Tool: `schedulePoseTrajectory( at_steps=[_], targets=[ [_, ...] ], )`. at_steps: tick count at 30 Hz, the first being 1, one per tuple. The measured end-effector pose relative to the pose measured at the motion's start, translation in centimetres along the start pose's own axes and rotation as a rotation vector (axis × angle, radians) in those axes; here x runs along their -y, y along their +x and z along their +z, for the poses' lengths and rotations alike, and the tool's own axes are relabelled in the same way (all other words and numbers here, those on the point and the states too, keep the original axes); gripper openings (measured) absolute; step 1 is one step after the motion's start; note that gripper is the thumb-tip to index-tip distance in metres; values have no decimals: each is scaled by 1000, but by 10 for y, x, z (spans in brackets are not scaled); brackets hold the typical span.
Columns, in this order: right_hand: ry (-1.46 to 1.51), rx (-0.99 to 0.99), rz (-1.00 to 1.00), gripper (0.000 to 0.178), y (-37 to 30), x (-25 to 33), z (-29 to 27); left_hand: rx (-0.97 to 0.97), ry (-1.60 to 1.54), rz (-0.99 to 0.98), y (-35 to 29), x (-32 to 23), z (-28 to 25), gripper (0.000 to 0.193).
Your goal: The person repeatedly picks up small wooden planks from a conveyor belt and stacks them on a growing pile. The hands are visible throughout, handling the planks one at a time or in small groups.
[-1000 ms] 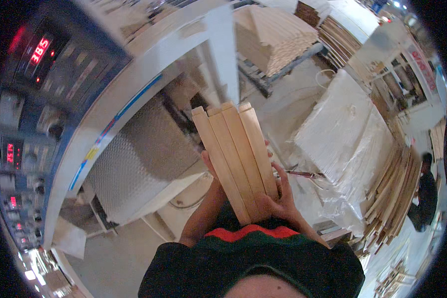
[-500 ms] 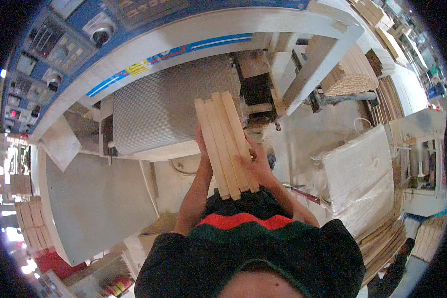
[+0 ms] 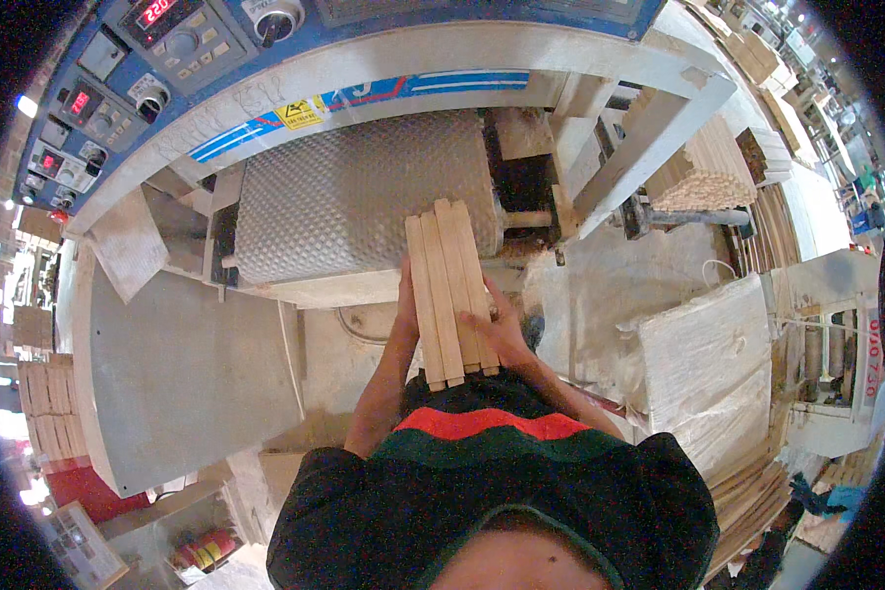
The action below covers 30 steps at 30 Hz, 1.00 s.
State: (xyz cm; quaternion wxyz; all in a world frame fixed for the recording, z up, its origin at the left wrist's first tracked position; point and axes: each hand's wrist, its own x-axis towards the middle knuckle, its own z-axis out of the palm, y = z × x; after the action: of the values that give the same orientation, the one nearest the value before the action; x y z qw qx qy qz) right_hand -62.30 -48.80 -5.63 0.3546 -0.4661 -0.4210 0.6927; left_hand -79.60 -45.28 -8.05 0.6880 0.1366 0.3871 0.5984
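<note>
**Round come the wooden strips [image 3: 447, 295], from beside the belt [image 3: 354, 187] to its near right corner!**

Compared with a second ago, the bundle now shows across that textured belt's near edge, far ends overlapping it in view; whether wood touches belt, I can't tell. And what a hold! Left hand [image 3: 406, 290] is clamped along the bundle's left side, fingers partly hidden, while the right hand [image 3: 504, 332] presses in from the other flank, thumb over the top. Pale strips lie lengthwise side by side, near ends uneven, close to the person's body. Above the belt's far edge, a blue control panel [image 3: 211, 49] glows with red digits; beyond its right edge sits a wood stack [image 3: 703, 177].
</note>
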Motion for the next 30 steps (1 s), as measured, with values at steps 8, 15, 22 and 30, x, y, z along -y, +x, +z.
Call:
schedulePoseTrajectory(
  at_steps=[8, 15, 22, 30],
  targets=[
    [-40, 4, -97, 84, 9, -6, -3, -149, 542, -118, -27, -4, -19, 49],
    [-81, -24, -83, 84, 13, 8, 4, -160, 496, -176, -29, -7, -25, 43],
    [-62, -84, -140, 68, 27, -19, 1, -179, 358, -222, -21, -5, -27, 46],
    [-59, -178, -86, 50, 43, -15, 6, -164, 508, -159, -15, -10, -23, 49]
  ],
)
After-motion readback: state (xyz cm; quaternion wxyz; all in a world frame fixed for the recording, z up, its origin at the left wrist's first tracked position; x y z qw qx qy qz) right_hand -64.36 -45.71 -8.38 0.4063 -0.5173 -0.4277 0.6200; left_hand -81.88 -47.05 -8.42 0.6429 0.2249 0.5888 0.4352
